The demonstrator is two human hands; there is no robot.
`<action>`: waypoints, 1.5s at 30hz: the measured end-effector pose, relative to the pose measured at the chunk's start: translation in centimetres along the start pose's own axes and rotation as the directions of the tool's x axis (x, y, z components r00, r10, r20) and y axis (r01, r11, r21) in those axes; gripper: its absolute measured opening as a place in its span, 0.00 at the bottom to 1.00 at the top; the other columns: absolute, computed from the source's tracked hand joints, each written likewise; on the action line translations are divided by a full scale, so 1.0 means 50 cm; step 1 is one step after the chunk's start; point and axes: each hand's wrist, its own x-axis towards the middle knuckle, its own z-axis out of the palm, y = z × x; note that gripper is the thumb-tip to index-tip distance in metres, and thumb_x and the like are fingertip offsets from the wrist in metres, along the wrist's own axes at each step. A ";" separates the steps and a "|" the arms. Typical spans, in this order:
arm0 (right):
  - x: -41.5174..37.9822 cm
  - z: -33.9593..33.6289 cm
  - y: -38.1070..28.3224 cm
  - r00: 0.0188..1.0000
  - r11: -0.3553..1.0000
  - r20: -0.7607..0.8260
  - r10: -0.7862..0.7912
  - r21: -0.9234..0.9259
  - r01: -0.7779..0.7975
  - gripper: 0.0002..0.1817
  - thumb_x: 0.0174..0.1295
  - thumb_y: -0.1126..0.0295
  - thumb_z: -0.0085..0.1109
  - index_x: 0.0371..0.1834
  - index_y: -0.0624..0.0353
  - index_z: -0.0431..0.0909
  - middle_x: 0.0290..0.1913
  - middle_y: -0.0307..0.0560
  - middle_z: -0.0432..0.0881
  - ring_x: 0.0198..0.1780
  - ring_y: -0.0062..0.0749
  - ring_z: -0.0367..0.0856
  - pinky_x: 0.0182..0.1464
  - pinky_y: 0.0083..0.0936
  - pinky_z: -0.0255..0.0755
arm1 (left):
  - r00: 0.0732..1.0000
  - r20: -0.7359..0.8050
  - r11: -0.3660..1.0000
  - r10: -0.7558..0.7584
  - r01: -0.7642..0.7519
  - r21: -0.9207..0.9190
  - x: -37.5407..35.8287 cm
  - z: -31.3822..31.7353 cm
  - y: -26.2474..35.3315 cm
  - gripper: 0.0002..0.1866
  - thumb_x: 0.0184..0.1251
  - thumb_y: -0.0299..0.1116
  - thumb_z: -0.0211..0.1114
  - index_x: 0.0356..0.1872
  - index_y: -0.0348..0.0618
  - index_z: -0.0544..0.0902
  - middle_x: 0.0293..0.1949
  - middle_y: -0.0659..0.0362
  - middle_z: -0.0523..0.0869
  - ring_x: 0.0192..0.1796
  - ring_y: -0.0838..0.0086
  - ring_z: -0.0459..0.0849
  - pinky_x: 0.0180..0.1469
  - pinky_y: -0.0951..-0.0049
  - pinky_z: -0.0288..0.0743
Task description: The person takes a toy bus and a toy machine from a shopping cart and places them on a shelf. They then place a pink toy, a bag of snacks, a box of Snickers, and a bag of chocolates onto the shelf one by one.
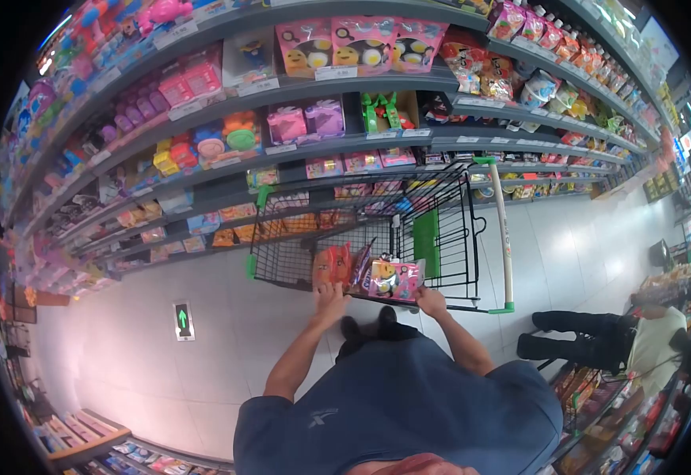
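A shopping cart [290, 273] with a black wire basket and green corners stands sideways in front of me. Over its near side, my left hand [329, 305] has its fingers closed at the lower edge of an orange snack bag [332, 266]. My right hand [431, 302] pinches the lower right corner of a pink candy bag [397, 279] with a yellow cartoon face and egg pictures. Between these two lies a narrow purple packet [363, 264], touched by neither hand. The fingertips are partly hidden behind the packaging.
Curved-looking shelves [226, 162] of toys and sweets run along the far side of the cart. The cart's pale handle [502, 229] is to the right. A person [646, 344] in a light top stands at the right. A green arrow sign [183, 319] marks the floor.
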 end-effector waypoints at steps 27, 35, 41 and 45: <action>-0.002 -0.130 0.288 0.898 0.991 -0.421 -0.124 -0.089 0.095 0.13 0.58 0.62 0.52 0.34 0.60 0.81 0.30 0.55 0.85 0.30 0.51 0.85 0.33 0.44 0.79 | 0.986 0.112 0.991 -0.125 0.130 -0.034 0.068 0.089 0.325 0.24 0.64 0.56 0.60 0.52 0.50 0.78 0.55 0.47 0.76 0.61 0.53 0.70 0.67 0.43 0.51; 0.017 -0.191 0.355 0.926 0.990 -0.354 -0.130 -0.098 0.101 0.14 0.61 0.61 0.50 0.36 0.58 0.81 0.32 0.55 0.86 0.32 0.51 0.86 0.35 0.45 0.79 | 0.949 0.231 0.975 -0.213 0.220 -0.005 0.113 0.099 0.401 0.26 0.65 0.59 0.56 0.53 0.52 0.78 0.61 0.46 0.73 0.63 0.52 0.68 0.72 0.45 0.45; 0.032 -0.214 0.389 0.897 0.986 -0.411 -0.162 -0.105 0.130 0.11 0.59 0.62 0.52 0.34 0.58 0.80 0.31 0.54 0.85 0.32 0.50 0.86 0.34 0.45 0.79 | 0.924 0.318 0.973 -0.212 0.229 -0.017 0.145 0.100 0.441 0.27 0.65 0.60 0.55 0.55 0.53 0.77 0.63 0.45 0.71 0.64 0.51 0.66 0.71 0.43 0.43; 0.052 -0.212 0.419 0.811 0.982 -0.553 -0.191 -0.097 0.165 0.09 0.57 0.64 0.54 0.28 0.57 0.78 0.27 0.53 0.84 0.28 0.49 0.85 0.30 0.43 0.78 | 0.913 0.354 0.973 -0.203 0.229 -0.031 0.168 0.101 0.460 0.27 0.66 0.61 0.54 0.54 0.52 0.77 0.63 0.44 0.69 0.64 0.49 0.66 0.70 0.44 0.44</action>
